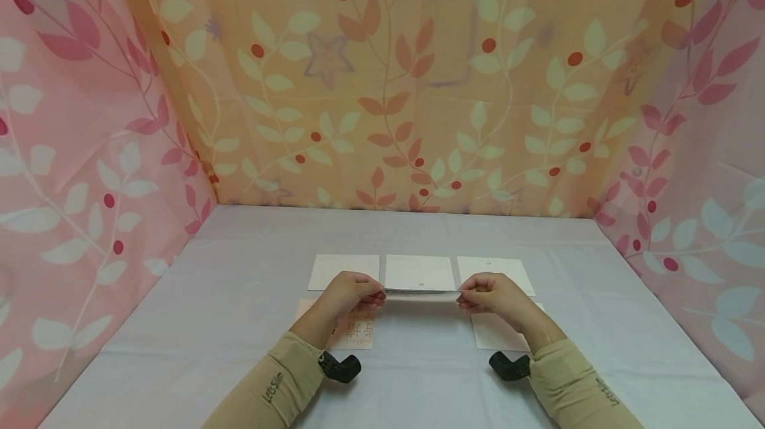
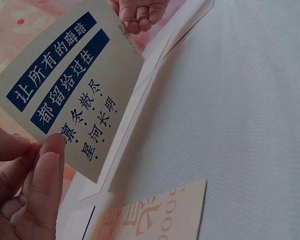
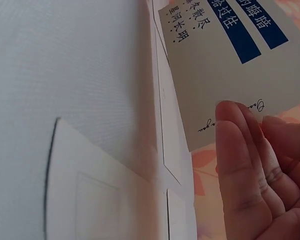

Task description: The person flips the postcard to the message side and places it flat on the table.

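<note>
Both hands hold a postcard (image 2: pixel 97 65) by its opposite short ends, raised above the table. Dark-blue bands with white Chinese characters and lines of black characters show on it in the wrist views; the head view catches only its thin near edge. The left hand (image 1: pixel 352 297) pinches one end between thumb and fingers. At the other end, the right hand (image 1: pixel 493 296) does the same. Behind the hands lie a left pale card (image 1: pixel 343 266) and a right pale card (image 1: pixel 499 269). A card with orange characters (image 1: pixel 360 335) lies partly under the left forearm.
Another pale card (image 1: pixel 499 336) lies near the right wrist, partly covered by the arm. A white cloth covers the table (image 1: pixel 197 323). Patterned curtains (image 1: pixel 382 84) enclose the back and both sides. Black wrist devices (image 1: pixel 340 368) sit at both cuffs.
</note>
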### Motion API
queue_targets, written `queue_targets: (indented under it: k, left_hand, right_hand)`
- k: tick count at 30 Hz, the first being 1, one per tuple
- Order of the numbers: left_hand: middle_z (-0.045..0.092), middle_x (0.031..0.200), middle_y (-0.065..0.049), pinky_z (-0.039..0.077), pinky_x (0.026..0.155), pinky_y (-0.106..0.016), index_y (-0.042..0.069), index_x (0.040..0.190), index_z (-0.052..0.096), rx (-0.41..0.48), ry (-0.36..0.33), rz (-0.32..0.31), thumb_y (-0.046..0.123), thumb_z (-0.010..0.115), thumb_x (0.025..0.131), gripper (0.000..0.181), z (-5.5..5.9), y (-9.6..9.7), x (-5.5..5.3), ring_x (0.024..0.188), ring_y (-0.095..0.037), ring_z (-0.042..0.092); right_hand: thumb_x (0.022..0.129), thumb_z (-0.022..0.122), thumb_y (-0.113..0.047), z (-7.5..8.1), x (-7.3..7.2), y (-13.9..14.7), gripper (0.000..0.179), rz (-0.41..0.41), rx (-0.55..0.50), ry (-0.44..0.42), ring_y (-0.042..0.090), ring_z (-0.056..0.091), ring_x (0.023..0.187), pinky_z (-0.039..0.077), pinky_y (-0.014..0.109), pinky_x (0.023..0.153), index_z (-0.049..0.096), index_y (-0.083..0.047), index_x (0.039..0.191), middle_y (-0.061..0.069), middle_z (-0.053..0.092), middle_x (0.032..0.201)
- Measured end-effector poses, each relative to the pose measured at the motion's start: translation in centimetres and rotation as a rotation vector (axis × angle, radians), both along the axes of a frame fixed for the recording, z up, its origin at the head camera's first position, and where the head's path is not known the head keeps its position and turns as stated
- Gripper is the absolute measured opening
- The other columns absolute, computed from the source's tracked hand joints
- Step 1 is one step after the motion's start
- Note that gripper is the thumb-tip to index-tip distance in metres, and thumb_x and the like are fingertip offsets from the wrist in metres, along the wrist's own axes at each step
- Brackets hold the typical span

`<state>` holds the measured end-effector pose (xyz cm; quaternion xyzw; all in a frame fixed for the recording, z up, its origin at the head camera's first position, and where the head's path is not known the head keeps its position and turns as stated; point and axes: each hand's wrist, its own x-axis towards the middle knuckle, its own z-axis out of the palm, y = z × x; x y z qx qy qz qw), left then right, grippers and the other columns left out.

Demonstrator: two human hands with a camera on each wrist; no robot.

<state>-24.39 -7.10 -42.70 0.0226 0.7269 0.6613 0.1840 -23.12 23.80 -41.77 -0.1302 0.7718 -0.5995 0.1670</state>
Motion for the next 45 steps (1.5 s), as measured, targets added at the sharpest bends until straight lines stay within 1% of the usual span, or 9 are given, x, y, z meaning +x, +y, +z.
queue_targets:
  k: [6,16,18,22,25,32,37,40,45]
  left_hand:
    - [0.068,0.081,-0.013,0.055,0.066,-0.031,-0.005,0.092,0.066,-0.01,-0.012,0.011,0.012,0.062,0.086,0.019,0.02,0.02,-0.04,0.074,-0.024,0.067]
    - [0.068,0.078,-0.011,0.054,0.064,-0.029,-0.004,0.089,0.067,-0.012,-0.017,0.006,0.012,0.065,0.084,0.017,-0.17,0.08,-0.1,0.072,-0.021,0.066]
    - [0.067,0.077,-0.01,0.054,0.064,-0.029,-0.004,0.089,0.067,-0.022,-0.01,0.009,0.012,0.066,0.083,0.017,-0.29,0.11,-0.13,0.071,-0.02,0.065]
    - [0.065,0.074,-0.007,0.054,0.064,-0.029,-0.002,0.088,0.067,-0.06,0.009,0.018,0.012,0.067,0.082,0.015,-0.43,0.23,-0.12,0.065,-0.015,0.063]
    - [0.064,0.073,-0.006,0.054,0.063,-0.028,-0.001,0.088,0.067,-0.081,0.017,0.019,0.011,0.068,0.081,0.013,-0.45,0.3,-0.05,0.062,-0.013,0.061]
    - [0.063,0.074,-0.008,0.053,0.062,-0.028,-0.001,0.088,0.066,-0.072,0.023,0.003,0.007,0.067,0.081,0.011,-0.66,0.34,0.06,0.063,-0.014,0.061]
    - [0.063,0.075,-0.008,0.053,0.062,-0.029,-0.001,0.089,0.063,-0.078,0.038,-0.002,0.005,0.067,0.08,0.011,-0.73,0.37,0.03,0.063,-0.015,0.061]
    - [0.064,0.074,-0.009,0.053,0.061,-0.028,0.0,0.092,0.061,-0.084,0.045,-0.002,0.005,0.066,0.081,0.013,-0.71,0.41,0.06,0.062,-0.015,0.061]
    - [0.064,0.074,-0.01,0.053,0.059,-0.026,0.001,0.101,0.057,-0.087,0.026,0.016,0.005,0.065,0.081,0.021,-0.73,0.53,0.15,0.06,-0.014,0.061]
  right_hand:
    - [0.089,0.054,0.0,-0.01,0.01,-0.01,0.021,-0.009,0.003,0.004,0.036,0.064,0.087,0.053,0.038,0.076,0.054,0.016,0.102,0.022,0.065,0.092]
    - [0.088,0.057,-0.005,-0.28,-0.14,0.03,0.025,-0.011,-0.01,-0.003,0.032,0.064,0.085,0.053,0.039,0.076,0.055,0.016,0.101,0.021,0.065,0.092]
    - [0.088,0.058,-0.006,-0.26,-0.12,-0.02,0.026,-0.019,-0.01,-0.007,0.029,0.065,0.082,0.053,0.038,0.075,0.055,0.016,0.101,0.018,0.065,0.091]
    - [0.086,0.061,-0.007,-0.12,0.01,-0.14,0.025,-0.036,0.016,-0.007,0.019,0.062,0.075,0.054,0.035,0.072,0.056,0.014,0.099,0.011,0.066,0.086]
    - [0.085,0.062,-0.007,-0.06,0.11,-0.19,0.023,-0.044,0.036,-0.002,0.014,0.06,0.071,0.054,0.033,0.07,0.057,0.012,0.098,0.008,0.066,0.084]
    - [0.084,0.062,-0.005,-0.33,0.13,-0.22,0.019,-0.056,0.053,-0.011,0.016,0.06,0.071,0.054,0.035,0.07,0.058,0.009,0.096,0.007,0.066,0.085]
    - [0.084,0.062,-0.005,-0.45,0.1,-0.29,0.018,-0.069,0.054,-0.017,0.018,0.061,0.071,0.054,0.036,0.07,0.057,0.008,0.095,0.006,0.064,0.079]
    - [0.084,0.063,-0.005,-0.46,0.14,-0.4,0.019,-0.083,0.052,-0.025,0.019,0.062,0.071,0.054,0.036,0.069,0.056,0.009,0.095,0.006,0.063,0.075]
    - [0.082,0.064,-0.003,-0.35,0.29,-0.65,0.02,-0.116,0.061,-0.031,0.019,0.062,0.071,0.054,0.036,0.068,0.053,0.009,0.094,0.006,0.063,0.073]
